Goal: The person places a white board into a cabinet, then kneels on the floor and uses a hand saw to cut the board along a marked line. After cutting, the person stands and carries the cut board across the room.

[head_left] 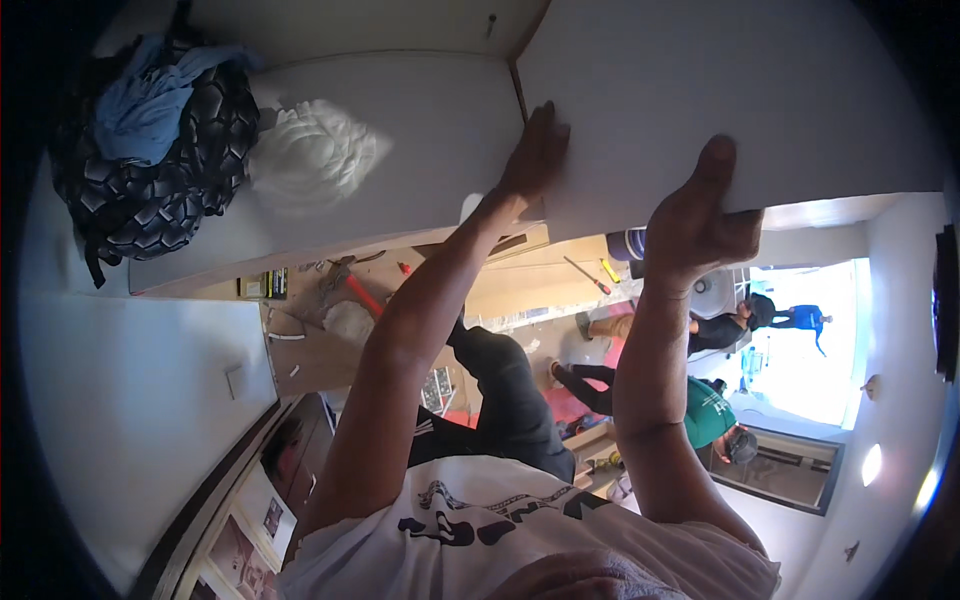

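Note:
Both my arms reach forward to a flat white panel [760, 110]. My left hand [538, 155] lies at the panel's left edge, fingers stretched out and slightly blurred along the seam with a white shelf surface [430, 120]. With the thumb up on its face, my right hand [695, 220] grips the panel's front edge; the fingers underneath are partly hidden. On the shelf surface, left of my left hand, sit a crumpled white plastic bag [315, 155] and a black patterned bag [160, 190] with a light blue cloth [150, 100] on top.
Below are a screwdriver [588, 275], a red-handled tool [362, 295] and cardboard pieces [530, 285] on the floor. To the right, a person in a green shirt [708, 412] and a person in black [722, 328] bend over; another in blue [802, 317] stands by the bright opening.

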The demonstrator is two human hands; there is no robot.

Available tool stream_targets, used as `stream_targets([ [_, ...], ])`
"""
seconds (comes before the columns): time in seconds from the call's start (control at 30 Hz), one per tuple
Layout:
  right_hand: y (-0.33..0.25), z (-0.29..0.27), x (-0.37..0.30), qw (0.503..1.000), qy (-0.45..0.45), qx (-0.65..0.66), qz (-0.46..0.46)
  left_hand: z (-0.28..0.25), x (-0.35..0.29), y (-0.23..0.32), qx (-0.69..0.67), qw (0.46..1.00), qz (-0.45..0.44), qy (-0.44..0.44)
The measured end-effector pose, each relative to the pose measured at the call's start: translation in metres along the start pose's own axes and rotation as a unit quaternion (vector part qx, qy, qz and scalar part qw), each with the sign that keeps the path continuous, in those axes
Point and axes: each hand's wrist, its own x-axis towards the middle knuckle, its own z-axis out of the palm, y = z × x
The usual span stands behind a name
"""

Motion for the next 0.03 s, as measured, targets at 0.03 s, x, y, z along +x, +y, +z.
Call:
stream_targets([
  [0.03,-0.0044,0.0077,-0.0015,0.999,-0.003,0.03,0.021,-0.0099,0.0062,-0.0018,0.011,1.0,0.003,0.003],
])
